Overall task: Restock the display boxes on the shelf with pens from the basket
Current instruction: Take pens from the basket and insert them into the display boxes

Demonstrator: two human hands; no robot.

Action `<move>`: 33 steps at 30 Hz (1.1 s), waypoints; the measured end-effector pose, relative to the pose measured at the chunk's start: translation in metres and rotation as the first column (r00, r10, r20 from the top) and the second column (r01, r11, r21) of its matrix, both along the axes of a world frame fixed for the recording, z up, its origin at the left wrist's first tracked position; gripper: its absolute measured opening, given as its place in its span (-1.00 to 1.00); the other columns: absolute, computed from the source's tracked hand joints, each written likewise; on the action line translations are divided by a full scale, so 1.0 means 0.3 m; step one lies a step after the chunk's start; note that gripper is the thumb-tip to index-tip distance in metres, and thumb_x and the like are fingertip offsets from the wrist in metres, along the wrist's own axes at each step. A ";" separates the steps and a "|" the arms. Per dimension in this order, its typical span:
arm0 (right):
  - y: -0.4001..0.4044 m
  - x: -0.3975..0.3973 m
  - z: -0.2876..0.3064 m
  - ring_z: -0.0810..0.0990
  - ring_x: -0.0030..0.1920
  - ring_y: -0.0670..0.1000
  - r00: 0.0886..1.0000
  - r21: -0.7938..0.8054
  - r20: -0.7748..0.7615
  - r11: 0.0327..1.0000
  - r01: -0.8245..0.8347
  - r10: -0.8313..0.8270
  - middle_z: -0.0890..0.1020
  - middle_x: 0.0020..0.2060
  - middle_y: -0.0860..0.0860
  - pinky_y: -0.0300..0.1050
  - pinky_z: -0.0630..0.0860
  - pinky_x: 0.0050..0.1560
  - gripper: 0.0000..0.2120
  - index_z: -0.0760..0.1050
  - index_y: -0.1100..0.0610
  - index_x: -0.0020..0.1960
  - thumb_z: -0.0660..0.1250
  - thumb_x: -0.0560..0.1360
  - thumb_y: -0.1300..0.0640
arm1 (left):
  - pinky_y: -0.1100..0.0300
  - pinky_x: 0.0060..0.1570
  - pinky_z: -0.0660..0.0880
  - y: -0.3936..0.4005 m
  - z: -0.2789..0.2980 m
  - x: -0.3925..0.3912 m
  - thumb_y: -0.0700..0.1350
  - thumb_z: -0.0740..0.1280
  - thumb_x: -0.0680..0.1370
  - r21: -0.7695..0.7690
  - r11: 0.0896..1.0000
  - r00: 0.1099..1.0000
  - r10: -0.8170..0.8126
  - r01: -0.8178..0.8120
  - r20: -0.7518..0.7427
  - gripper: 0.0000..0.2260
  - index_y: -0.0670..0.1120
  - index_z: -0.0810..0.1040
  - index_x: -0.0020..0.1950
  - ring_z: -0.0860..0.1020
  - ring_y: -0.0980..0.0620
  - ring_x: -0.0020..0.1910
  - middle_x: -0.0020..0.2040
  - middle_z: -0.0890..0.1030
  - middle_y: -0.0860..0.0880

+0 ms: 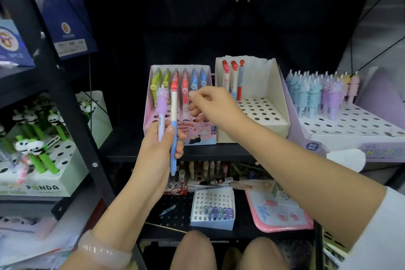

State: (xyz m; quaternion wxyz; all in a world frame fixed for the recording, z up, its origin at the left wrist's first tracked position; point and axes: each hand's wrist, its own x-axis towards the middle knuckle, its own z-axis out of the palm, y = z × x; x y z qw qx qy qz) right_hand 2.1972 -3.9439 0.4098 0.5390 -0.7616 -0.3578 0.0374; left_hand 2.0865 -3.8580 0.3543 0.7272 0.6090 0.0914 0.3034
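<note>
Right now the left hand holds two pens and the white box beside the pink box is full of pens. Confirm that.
Not quite. The left hand does hold two pens, but the white box beside the pink box is nearly empty: three pens stand at its back left, most holes bare. The head view shows it.

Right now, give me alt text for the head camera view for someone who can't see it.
The left hand holds two pens upright, a purple pen and a blue-and-white pen, before a pink display box on the shelf. The right hand reaches toward that box, fingers loosely curled.
</note>
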 end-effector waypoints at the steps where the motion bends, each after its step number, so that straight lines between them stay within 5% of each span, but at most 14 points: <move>1: -0.019 -0.013 0.004 0.59 -0.28 -0.15 0.995 0.012 -0.076 0.997 -0.070 0.071 0.62 -0.25 -0.04 -0.30 0.58 -0.23 -0.81 0.54 0.11 -0.10 0.23 0.57 0.04 | 0.35 -0.48 0.36 -0.016 0.002 0.012 -0.17 0.10 0.64 0.008 1.000 1.000 -0.003 0.003 0.003 -0.87 -0.11 0.43 -0.02 0.37 0.17 -0.49 -0.27 0.48 -0.03; 5: -0.088 -0.033 -0.007 0.55 -0.29 -0.13 0.971 0.032 -0.150 0.982 -0.184 0.187 0.56 -0.31 -0.01 -0.31 0.56 -0.23 -0.80 0.55 0.18 -0.16 0.26 0.56 0.10 | 0.32 -0.44 0.42 -0.084 0.010 0.062 -0.15 0.10 0.63 0.056 0.998 0.999 -0.036 0.035 0.010 -0.86 -0.06 0.45 0.02 0.43 0.15 -0.46 -0.28 0.50 -0.04; 10: -0.168 0.038 0.034 0.59 -0.25 -0.01 0.997 0.163 -0.068 0.985 0.052 -0.041 0.60 -0.23 0.08 -0.15 0.58 -0.19 -0.82 0.39 0.07 -0.15 0.13 0.61 0.12 | 0.28 -0.44 0.49 -0.138 0.014 0.112 -0.10 0.11 0.64 0.065 0.997 0.997 -0.032 0.036 -0.069 -0.86 -0.01 0.44 -0.04 0.51 0.13 -0.45 -0.37 0.59 0.08; 14: -0.233 0.151 0.094 0.62 -0.27 -0.02 0.965 0.287 0.052 0.929 0.234 -0.259 0.58 -0.26 0.05 -0.15 0.62 -0.23 -0.82 0.32 0.05 -0.16 0.11 0.62 0.14 | 0.35 -0.57 0.27 -0.138 0.007 0.128 -0.11 0.12 0.64 0.100 0.995 0.991 0.001 0.013 -0.137 -0.80 -0.07 0.38 -0.17 0.30 0.17 -0.55 -0.41 0.43 0.05; 19: -0.232 0.235 0.052 0.64 -0.16 0.13 0.907 0.127 0.261 0.943 0.307 -0.330 0.62 -0.17 0.21 0.06 0.58 -0.09 -0.88 0.29 0.07 -0.11 0.15 0.60 0.18 | 0.33 -0.63 0.08 -0.131 0.015 0.136 -0.03 0.04 0.65 0.012 0.999 0.990 -0.038 0.040 -0.139 -0.72 -0.10 0.32 -0.22 0.14 0.15 -0.60 -0.51 0.25 0.07; 25: -0.199 0.270 0.040 0.63 -0.17 0.18 0.871 0.060 0.367 0.943 0.328 -0.327 0.62 -0.19 0.20 0.15 0.56 -0.12 -0.91 0.29 0.10 -0.07 0.15 0.61 0.14 | 0.31 -0.60 0.18 -0.109 0.017 0.136 -0.15 0.00 0.64 -0.073 0.992 0.984 -0.117 0.108 -0.136 -0.76 -0.12 0.35 -0.17 0.23 0.13 -0.61 -0.53 0.37 0.05; 29: -0.182 0.289 0.015 0.63 -0.19 0.15 0.884 -0.070 0.384 0.946 0.317 -0.268 0.58 -0.27 0.09 0.09 0.59 -0.14 -0.91 0.29 0.11 -0.06 0.15 0.61 0.14 | 0.26 -0.29 0.40 -0.101 0.001 0.135 -0.12 0.07 0.64 0.038 0.997 0.985 -0.066 0.072 -0.160 -0.76 -0.11 0.41 -0.17 0.43 0.19 -0.49 -0.52 0.45 0.09; 33: -0.168 0.302 -0.002 0.62 -0.22 0.10 0.879 -0.161 0.404 0.927 0.340 -0.252 0.52 -0.33 0.01 -0.05 0.56 -0.20 -0.89 0.29 0.11 -0.09 0.15 0.61 0.13 | 0.12 0.07 0.42 -0.104 -0.006 0.136 -0.08 0.14 0.62 0.177 0.981 0.985 -0.052 0.082 -0.164 -0.76 -0.16 0.42 -0.19 0.51 0.30 -0.38 -0.57 0.44 0.04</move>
